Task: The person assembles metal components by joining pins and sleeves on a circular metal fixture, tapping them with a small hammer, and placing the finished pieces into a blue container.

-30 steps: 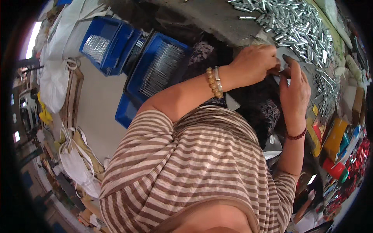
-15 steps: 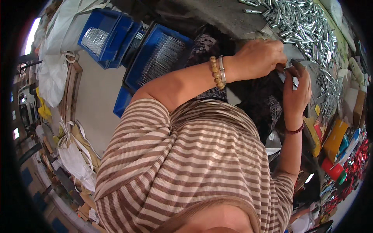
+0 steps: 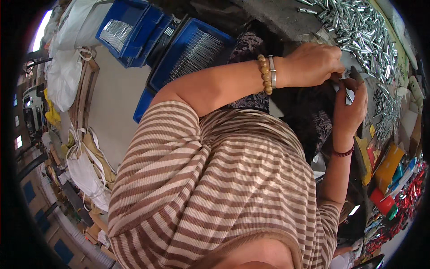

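My left hand, with a beaded bracelet and a metal bangle at the wrist, is closed in a pinch. Its fingertips meet those of my right hand, and whatever lies between them is hidden. A small shiny metal piece shows within the curled fingers of my right hand, whose fingertips look dark. Just beyond both hands spreads a heap of short silvery metal tubes. Thinner metal pieces lie to the right of my right hand.
On the left, a blue bin holds rows of thin metal rods, and a smaller blue bin holds more. A yellow-orange object, a red object and many red pieces lie at the right. White sacks hang far left.
The view has shifted slightly, so both hands appear a little further right. They stay together in the same pinching pose.
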The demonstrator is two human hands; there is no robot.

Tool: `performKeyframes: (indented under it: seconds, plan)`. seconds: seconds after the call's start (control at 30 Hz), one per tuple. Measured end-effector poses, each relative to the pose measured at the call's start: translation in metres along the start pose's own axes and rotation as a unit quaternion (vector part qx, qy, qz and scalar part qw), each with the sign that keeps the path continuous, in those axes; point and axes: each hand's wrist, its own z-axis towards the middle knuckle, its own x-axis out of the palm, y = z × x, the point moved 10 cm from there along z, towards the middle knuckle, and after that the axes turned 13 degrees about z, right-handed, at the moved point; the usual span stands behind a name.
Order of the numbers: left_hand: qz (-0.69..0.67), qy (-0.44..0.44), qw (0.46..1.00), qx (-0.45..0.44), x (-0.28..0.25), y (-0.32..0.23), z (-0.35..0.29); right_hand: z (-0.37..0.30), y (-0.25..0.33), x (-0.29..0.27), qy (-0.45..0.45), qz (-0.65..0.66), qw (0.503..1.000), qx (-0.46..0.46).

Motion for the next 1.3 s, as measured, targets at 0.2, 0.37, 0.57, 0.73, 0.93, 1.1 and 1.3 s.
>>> performKeyframes:
  seconds: [0.2,0.37,0.57,0.73,0.93,1.1,1.3]
  plan:
    - [0.003,0.013,1.0,0.004,0.001,0.0,0.002,0.0,-0.007,0.0,0.006,0.01,1.0,0.012]
    - [0.018,0.004,1.0,0.003,0.003,0.003,0.005,0.005,-0.004,-0.001,-0.005,0.011,1.0,-0.004]
    - [0.014,0.039,0.999,-0.033,0.011,0.004,0.003,0.003,-0.008,-0.001,0.002,-0.008,1.0,0.009]
    - [-0.019,-0.058,0.993,-0.101,0.002,-0.001,-0.012,-0.003,-0.011,-0.001,-0.006,0.008,1.0,-0.001]
    - [-0.014,-0.094,0.989,-0.113,0.001,0.0,-0.015,-0.005,-0.002,-0.001,-0.022,-0.043,0.999,-0.006]
    - [-0.031,-0.097,0.988,-0.116,-0.002,-0.001,-0.016,-0.003,-0.007,-0.001,-0.007,-0.06,0.998,0.03]
    - [-0.023,-0.088,0.988,-0.122,0.001,-0.001,-0.016,-0.002,-0.014,-0.001,0.007,-0.054,0.998,0.023]
